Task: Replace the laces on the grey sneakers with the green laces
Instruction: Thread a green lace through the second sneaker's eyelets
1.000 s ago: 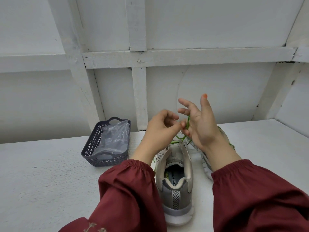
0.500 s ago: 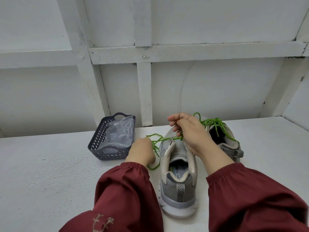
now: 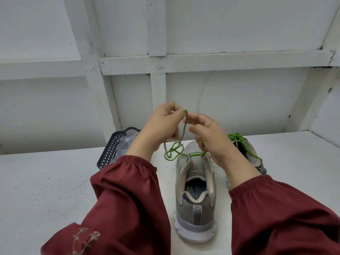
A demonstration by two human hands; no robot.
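Holding the green lace [image 3: 184, 128] above the near sneaker [image 3: 195, 192]: left hand [image 3: 161, 126] and right hand [image 3: 211, 138] each close their grip on it in a pinch, and the slack hangs tangled down to the front eyelets. A second, green-laced sneaker [image 3: 247, 150] and a basket [image 3: 112, 150] stand on the worktop [image 3: 46, 181].

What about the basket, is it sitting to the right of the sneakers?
No, the basket stands to the left of the near sneaker and the far sneaker.
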